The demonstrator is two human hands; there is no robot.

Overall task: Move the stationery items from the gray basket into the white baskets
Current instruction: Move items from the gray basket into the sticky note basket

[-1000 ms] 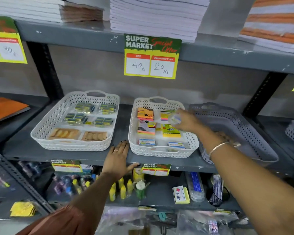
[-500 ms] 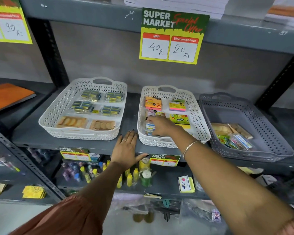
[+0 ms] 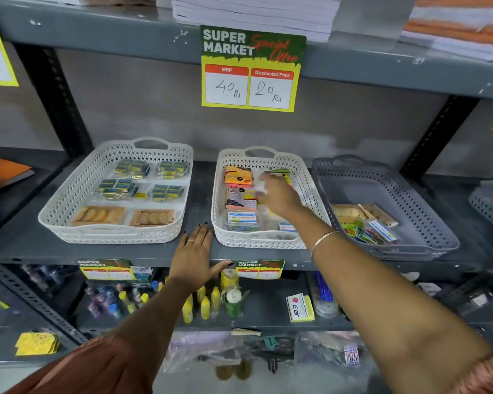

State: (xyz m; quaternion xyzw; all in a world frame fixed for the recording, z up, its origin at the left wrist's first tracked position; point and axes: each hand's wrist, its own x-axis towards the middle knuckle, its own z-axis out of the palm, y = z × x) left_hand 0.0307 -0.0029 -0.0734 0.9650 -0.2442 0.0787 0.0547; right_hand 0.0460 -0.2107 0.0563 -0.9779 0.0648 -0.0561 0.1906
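Your left hand (image 3: 195, 253) lies flat, fingers spread, on the shelf edge (image 3: 125, 258) between the white baskets (image 3: 268, 241). Your right hand (image 3: 278, 194) hovers over the middle one (grip blurred, I cannot tell); stationery items (image 3: 365, 223) remain in the gray basket (image 3: 404, 191)

A gray metal shelving unit (image 3: 111, 251) fills the scene, its dark perforated uprights (image 3: 57, 92) standing at left and right against a plain gray back panel (image 3: 143, 109). The upper shelf (image 3: 103, 32) carries stacks of white paper (image 3: 254, 12) and, hanging from its edge, a green and yellow price sign (image 3: 251, 69) reading 40 Rs and 20 Rs. The lower shelf (image 3: 268, 311), dimmer, holds small yellow bottles (image 3: 202, 305), with smaller price tags (image 3: 259, 270) on the edge above it.
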